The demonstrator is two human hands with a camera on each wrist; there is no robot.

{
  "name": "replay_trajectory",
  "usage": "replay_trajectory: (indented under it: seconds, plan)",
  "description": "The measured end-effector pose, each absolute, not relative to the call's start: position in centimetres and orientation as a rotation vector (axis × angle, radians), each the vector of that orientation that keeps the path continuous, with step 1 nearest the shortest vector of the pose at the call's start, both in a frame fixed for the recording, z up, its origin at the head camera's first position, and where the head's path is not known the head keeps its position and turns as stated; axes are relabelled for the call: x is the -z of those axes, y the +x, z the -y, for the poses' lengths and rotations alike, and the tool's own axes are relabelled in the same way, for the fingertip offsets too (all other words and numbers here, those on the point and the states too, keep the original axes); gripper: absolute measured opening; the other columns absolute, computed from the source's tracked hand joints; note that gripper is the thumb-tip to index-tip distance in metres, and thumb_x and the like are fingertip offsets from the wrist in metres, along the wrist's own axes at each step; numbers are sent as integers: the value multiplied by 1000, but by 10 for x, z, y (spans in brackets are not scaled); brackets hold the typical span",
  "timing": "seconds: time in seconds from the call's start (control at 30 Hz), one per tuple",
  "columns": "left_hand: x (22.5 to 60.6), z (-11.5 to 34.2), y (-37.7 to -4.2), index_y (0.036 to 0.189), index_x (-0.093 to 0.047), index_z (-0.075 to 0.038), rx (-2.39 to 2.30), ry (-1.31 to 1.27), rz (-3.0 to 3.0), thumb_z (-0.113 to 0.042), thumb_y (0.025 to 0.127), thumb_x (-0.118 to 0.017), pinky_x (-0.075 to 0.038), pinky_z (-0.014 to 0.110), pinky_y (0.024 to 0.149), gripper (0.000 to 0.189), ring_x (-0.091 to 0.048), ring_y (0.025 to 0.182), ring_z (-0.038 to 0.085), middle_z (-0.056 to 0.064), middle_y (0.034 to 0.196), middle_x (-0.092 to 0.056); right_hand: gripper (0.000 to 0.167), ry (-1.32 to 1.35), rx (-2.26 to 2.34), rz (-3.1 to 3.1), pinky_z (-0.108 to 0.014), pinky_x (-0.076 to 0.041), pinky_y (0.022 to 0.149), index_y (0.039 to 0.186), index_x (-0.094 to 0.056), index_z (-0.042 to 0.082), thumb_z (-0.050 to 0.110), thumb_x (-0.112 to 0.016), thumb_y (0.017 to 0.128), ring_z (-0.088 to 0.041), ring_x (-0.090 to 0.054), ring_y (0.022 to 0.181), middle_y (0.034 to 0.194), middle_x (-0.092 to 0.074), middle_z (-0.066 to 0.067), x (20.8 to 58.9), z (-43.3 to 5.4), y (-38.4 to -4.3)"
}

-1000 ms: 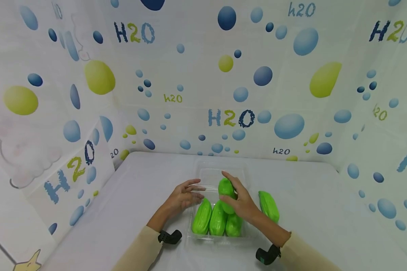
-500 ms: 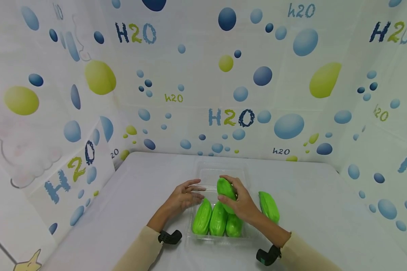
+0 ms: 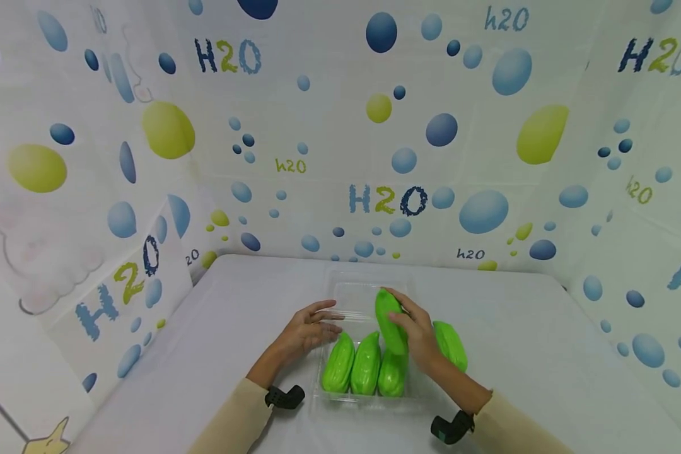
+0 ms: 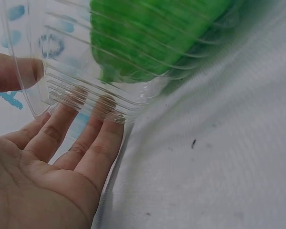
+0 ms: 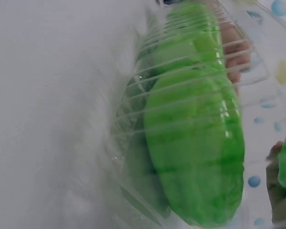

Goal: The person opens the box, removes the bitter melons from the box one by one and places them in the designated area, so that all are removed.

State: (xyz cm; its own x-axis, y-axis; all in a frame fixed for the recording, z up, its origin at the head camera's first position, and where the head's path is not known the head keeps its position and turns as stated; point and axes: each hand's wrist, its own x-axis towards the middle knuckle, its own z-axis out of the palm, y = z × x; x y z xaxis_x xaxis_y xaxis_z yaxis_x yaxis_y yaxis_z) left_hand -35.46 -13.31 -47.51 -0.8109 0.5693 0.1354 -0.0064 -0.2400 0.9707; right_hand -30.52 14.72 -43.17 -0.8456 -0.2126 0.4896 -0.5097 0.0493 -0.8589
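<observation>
My right hand [image 3: 420,331] grips a shiny green gourd, like a toy bitter melon [image 3: 390,321], tilted over the right end of a clear plastic container [image 3: 363,400]. Beneath it, three similar bitter melons [image 3: 338,364] lie side by side in the container; the rightmost [image 3: 393,378] is partly covered by the held one. My left hand [image 3: 303,334] stays at the container's back left corner. In the left wrist view, its extended fingers [image 4: 93,143] touch the ribbed outer wall, with the thumb near the rim. The right wrist view shows a bitter melon [image 5: 195,148] through the clear wall.
Another green bitter melon [image 3: 451,343] lies on the white-covered table [image 3: 522,353], right of the container and partly behind my right hand. The container's clear lid [image 3: 346,293] lies folded back behind it. A printed curtain [image 3: 318,113] hangs beyond the table.
My right hand has shifted slightly right and turned the held bitter melon more lengthwise, exposing more of the ones below. The left hand has stayed in place.
</observation>
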Motion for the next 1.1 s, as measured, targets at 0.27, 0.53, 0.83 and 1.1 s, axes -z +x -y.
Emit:
replay_trajectory:
  seconds: [0.27,0.53,0.83,1.1]
  plan:
    - [475,131,-354,157,-17,8,-2102,656,-1655,9,97,-45,-50,48,105,66,-57,125,42,39,149,-37,45,602,-1907,2104,-24,-55,73,147,-52,2,8,-49,102,-12,-60,91,130,-60,-21,427,-159,-304]
    - [472,130,-352,157,-17,7,-2108,635,-1651,11,95,-45,-48,49,106,68,-56,126,44,37,149,-39,46,412,-1868,2217,-24,-55,74,146,-55,7,16,-58,101,-15,-61,96,129,-63,-16,423,-172,-303]
    - [471,130,-354,157,-19,7,-2114,617,-1662,8,97,-48,-50,48,105,67,-57,124,44,39,148,-38,43,262,-1705,2278,-23,-53,77,142,-59,11,20,-63,100,-18,-60,100,128,-65,-16,421,-181,-303]
    - [473,130,-354,157,-19,7,-2114,621,-1658,8,97,-48,-50,48,105,67,-57,124,42,39,148,-38,45,168,-1614,2313,-24,-52,77,144,-57,12,24,-62,100,-21,-57,99,126,-63,-14,421,-196,-307]
